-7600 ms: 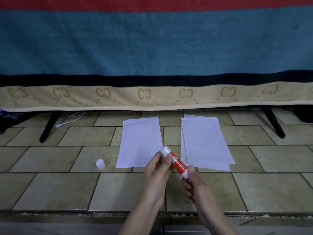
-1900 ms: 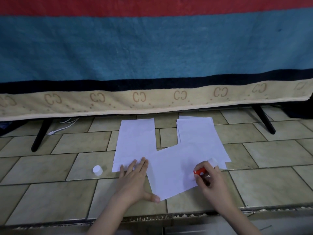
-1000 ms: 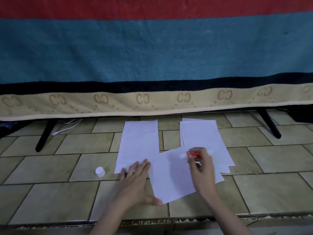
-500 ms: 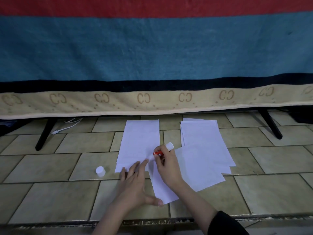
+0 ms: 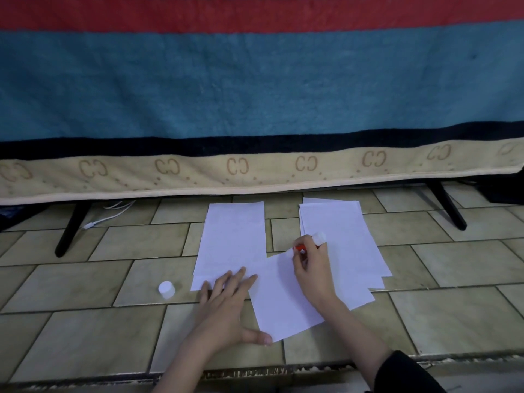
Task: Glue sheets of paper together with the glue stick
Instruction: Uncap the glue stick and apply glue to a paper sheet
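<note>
A tilted white sheet (image 5: 286, 302) lies on the tiled floor in front of me. My left hand (image 5: 226, 304) presses flat on its left edge, fingers spread, thumb at its bottom corner. My right hand (image 5: 312, 268) grips the red and white glue stick (image 5: 307, 243) and holds its tip against the sheet's upper edge. Another white sheet (image 5: 232, 236) lies beyond my left hand. A small stack of sheets (image 5: 340, 236) lies to the right, partly under the tilted sheet. The white cap (image 5: 166, 289) of the glue stick stands on the floor to the left.
A striped blue, red and beige blanket (image 5: 255, 95) hangs over a frame with black legs (image 5: 71, 231) just behind the papers. A white cable (image 5: 110, 214) lies under it at the left. A metal strip (image 5: 255, 370) crosses the floor near me.
Over the last second my right hand swept the glue stick left along the sheet's upper edge and back right toward the middle. My left hand stayed pressed on the sheet.
</note>
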